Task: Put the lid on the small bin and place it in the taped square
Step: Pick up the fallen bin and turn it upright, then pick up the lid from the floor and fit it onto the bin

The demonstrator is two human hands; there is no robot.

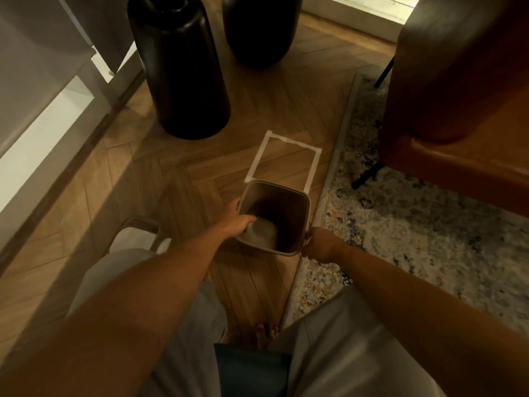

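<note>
A small brown bin [297,197] with no lid on it sits on the wood floor, its far edge covering the near side of the white taped square [286,138]. My left hand [236,223] grips the bin's left rim, fingers curled inside. On the near right corner of the rim my right hand [319,245] is closed. The pale lid [134,237] with a grey frame lies on the floor to the left, beside my knee and partly hidden by it.
Two tall black vases [183,70] [259,27] stand beyond the square. A patterned rug [415,222] lies to the right, with a brown leather chair [463,81] on it. White cabinets [43,96] run along the left.
</note>
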